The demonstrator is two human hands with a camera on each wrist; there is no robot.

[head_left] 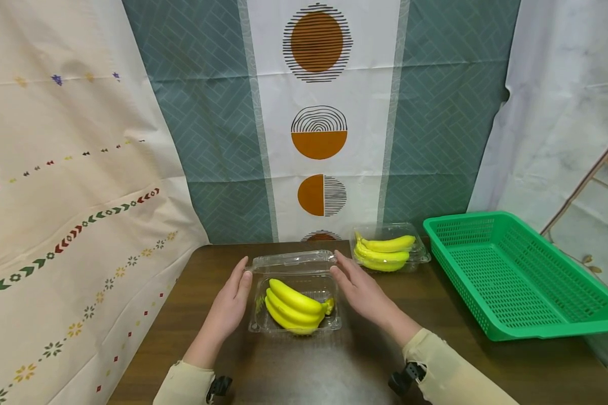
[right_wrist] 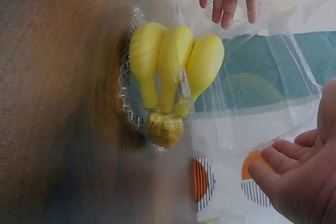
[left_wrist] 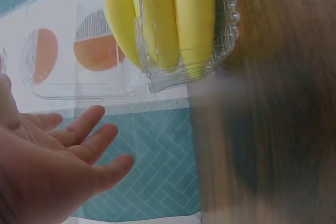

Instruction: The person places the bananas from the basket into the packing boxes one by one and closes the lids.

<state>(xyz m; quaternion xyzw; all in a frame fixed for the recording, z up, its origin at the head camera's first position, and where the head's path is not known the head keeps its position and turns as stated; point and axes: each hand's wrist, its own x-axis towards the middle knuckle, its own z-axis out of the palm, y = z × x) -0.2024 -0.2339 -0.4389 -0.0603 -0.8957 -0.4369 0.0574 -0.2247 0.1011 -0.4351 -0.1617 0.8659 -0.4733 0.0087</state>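
Note:
A clear plastic clamshell container (head_left: 255,324) stands on the brown table in the head view, its hinged lid (head_left: 294,260) raised at the back. Inside lies a bunch of yellow bananas (head_left: 295,308), stem end to the right. My left hand (head_left: 229,306) is at the lid's left side, fingers extended; the left wrist view shows its fingers (left_wrist: 89,135) spread and holding nothing. On the lid's right side is my right hand (head_left: 365,292), its fingers loosely extended beside the lid's edge in the right wrist view. Whether its fingertips touch the plastic, I cannot tell.
Behind and right stands a second clear container (head_left: 425,256) with bananas (head_left: 382,253) in it. A green plastic basket (head_left: 506,332) sits on the table's right side. Patterned cloths (head_left: 208,140) hang behind the table and along both sides.

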